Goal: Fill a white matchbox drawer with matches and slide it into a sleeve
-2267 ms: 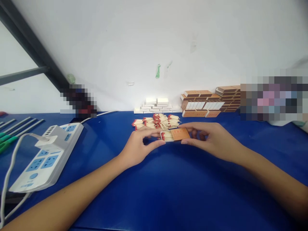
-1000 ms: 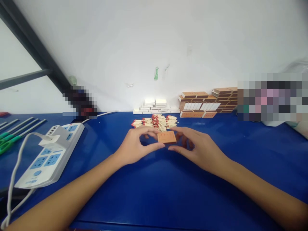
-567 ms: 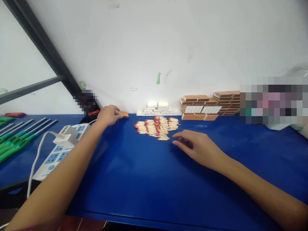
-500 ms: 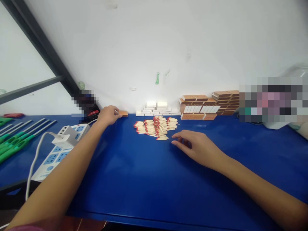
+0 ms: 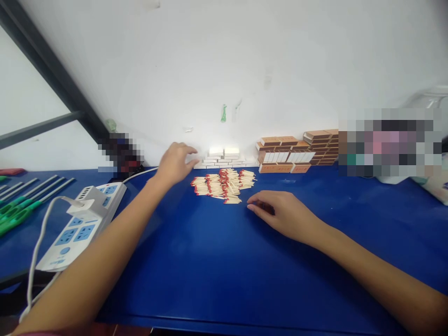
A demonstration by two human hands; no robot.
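Note:
My left hand (image 5: 178,164) is raised beside the left end of the stacked white trays (image 5: 224,157), thumb and fingers apart, with nothing visible between them. A pile of red-tipped matches (image 5: 224,185) lies in front of that stack. My right hand (image 5: 276,210) rests on the blue table just right of the pile, its fingers curved and thumb apart, holding nothing. Brown and white matchboxes (image 5: 285,156) are stacked against the wall at the right. The orange box is hidden behind my left hand, or out of sight.
A white power strip (image 5: 75,231) with a plugged-in charger and cable lies at the left. Beyond it are green-handled tools (image 5: 21,212). A dark metal frame (image 5: 56,70) slants along the left. Blurred items and a plastic bag stand at the far right.
My left hand has moved right and up, away from where the orange box showed, to the white stack. My right hand has stayed nearly still. The view has shifted slightly.

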